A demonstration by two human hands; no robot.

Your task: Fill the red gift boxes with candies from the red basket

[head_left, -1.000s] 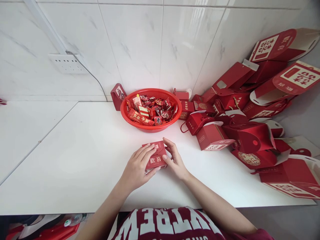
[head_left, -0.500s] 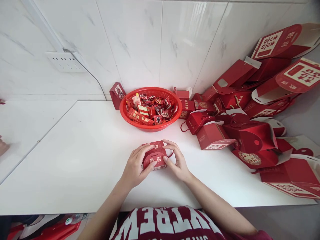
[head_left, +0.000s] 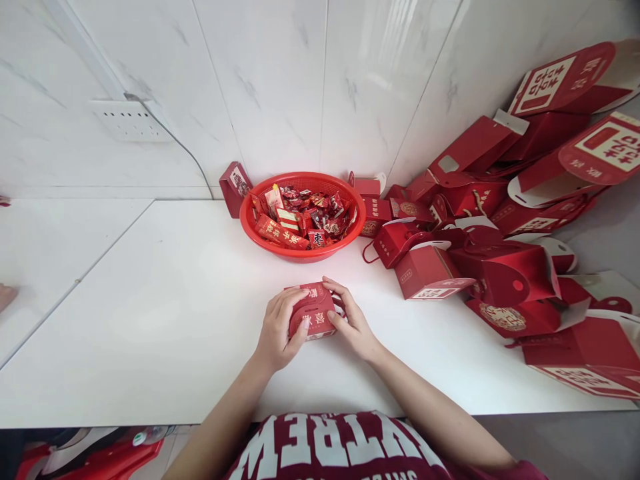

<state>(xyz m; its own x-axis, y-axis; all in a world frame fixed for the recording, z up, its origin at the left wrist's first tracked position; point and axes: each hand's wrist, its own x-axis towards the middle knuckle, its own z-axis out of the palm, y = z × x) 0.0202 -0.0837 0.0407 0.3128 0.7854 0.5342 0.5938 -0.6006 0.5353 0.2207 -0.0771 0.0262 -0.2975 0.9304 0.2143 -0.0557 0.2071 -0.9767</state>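
Between my hands a small red candy box (head_left: 311,308) with pale printed characters rests on the white table (head_left: 165,320). Its top flaps lie folded over each other. My left hand (head_left: 281,328) grips the left side, thumb on the near flap and fingers over the far edge. On the right side my right hand (head_left: 353,323) holds it too, with the thumb on top and fingers wrapped round the end. A red cord shows beside the right fingers. Just beyond the box stands a red plastic basket (head_left: 301,253) full of wrapped candies (head_left: 320,217).
Many red gift boxes (head_left: 505,270) are heaped along the right side, some with open flaps. An upright red box (head_left: 235,189) leans left of the basket by the tiled wall. A socket strip (head_left: 131,121) with a cable is on the wall. Another person's hand (head_left: 6,295) shows at the left edge.
My fingers have shifted slightly on the box, and its near flap now lies flatter against the top. The other person's hand at the left has moved slightly.
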